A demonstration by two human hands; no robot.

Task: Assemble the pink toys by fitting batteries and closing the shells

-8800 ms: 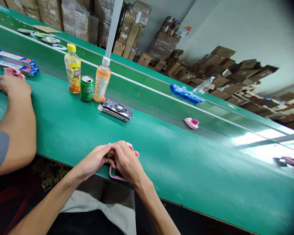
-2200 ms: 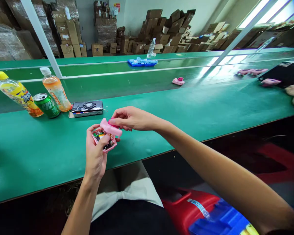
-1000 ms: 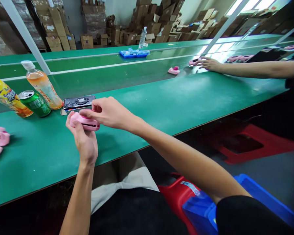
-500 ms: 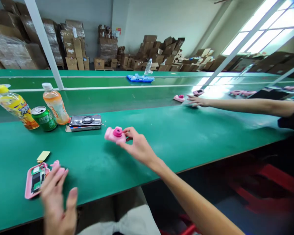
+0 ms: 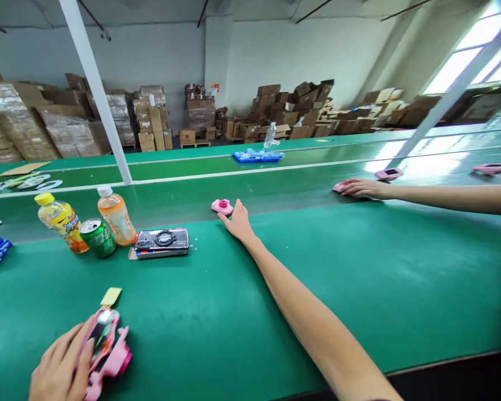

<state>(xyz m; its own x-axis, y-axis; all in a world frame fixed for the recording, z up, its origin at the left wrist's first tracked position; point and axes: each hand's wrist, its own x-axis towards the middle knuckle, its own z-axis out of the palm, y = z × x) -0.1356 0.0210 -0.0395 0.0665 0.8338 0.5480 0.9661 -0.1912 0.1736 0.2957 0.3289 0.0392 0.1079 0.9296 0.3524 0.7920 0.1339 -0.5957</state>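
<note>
My left hand (image 5: 64, 359) is wrapped round an opened pink camera (image 5: 104, 340) near the front left; its inner parts show between the two shell halves, and a small yellow piece (image 5: 111, 297) sticks out at its top. Farther off, my right hand (image 5: 236, 220) has its thumb and fingers apart, just right of a closed pink camera (image 5: 222, 207) lying on the green belt. Nothing shows in that hand's grasp; whether its thumb touches the camera I cannot tell.
Two drink bottles (image 5: 116, 214), a green can (image 5: 97, 238) and a phone case on a box (image 5: 162, 243) stand at the left. Another person's hand (image 5: 365, 189) covers a pink camera at the right. A blue tray (image 5: 258, 156) lies farther back.
My right hand has carried the closed pink camera forward onto the belt and let it go. My left hand has taken hold of the opened camera. The other person's hand has moved onto a camera.
</note>
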